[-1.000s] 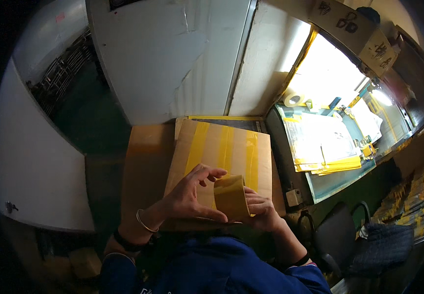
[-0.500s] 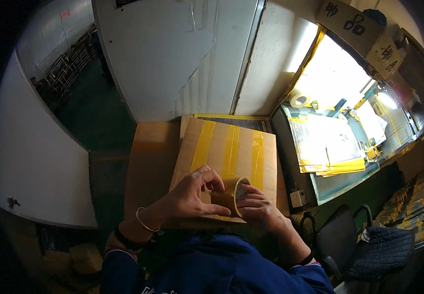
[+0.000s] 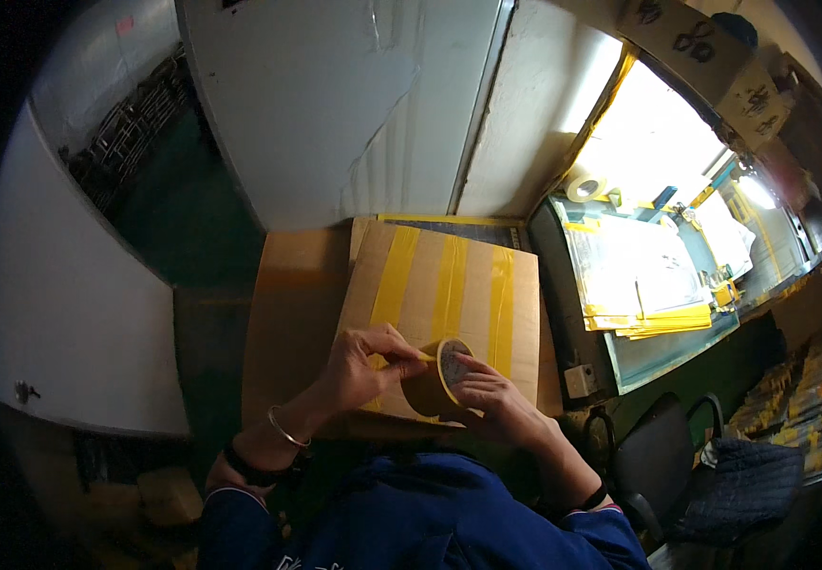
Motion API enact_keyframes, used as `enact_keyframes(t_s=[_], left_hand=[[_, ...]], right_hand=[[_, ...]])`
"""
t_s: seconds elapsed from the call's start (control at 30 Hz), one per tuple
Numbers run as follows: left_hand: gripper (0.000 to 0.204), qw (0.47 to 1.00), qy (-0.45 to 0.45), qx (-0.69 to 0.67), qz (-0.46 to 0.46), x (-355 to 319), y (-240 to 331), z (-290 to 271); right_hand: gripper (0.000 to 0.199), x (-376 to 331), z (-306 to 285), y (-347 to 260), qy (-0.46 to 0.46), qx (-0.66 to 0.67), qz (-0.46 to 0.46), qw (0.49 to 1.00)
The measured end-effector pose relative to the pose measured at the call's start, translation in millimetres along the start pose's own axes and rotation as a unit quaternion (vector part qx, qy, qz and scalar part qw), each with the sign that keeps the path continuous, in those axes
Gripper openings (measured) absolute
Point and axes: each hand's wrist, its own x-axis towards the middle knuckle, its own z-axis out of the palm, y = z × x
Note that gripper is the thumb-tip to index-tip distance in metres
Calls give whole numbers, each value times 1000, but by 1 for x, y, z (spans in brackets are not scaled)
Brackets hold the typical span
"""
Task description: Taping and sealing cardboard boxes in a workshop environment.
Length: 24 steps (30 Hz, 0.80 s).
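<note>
The right hand [image 3: 491,404] clamps the light, stiff yellow tape roll [image 3: 444,375] at its rim; left hand [image 3: 363,366] fingers pinch its sticky end over the near cardboard box [image 3: 515,323].

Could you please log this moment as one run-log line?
left hand: fingers pinch tape end | right hand: holds yellow tape roll | cardboard box: three yellow strips on top | bench
</note>
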Motion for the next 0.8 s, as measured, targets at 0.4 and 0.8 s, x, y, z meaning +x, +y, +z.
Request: enact_keyframes(t_s=[0.4,0.8], left_hand=[[12,915,325,28,-235,-71,-129,-70],[22,857,328,-53,-393,-154,-232,-118]], right_hand=[[56,8,15,49,-95,-102,248,959],[36,-100,-31,69,-23,-189,403,895]])
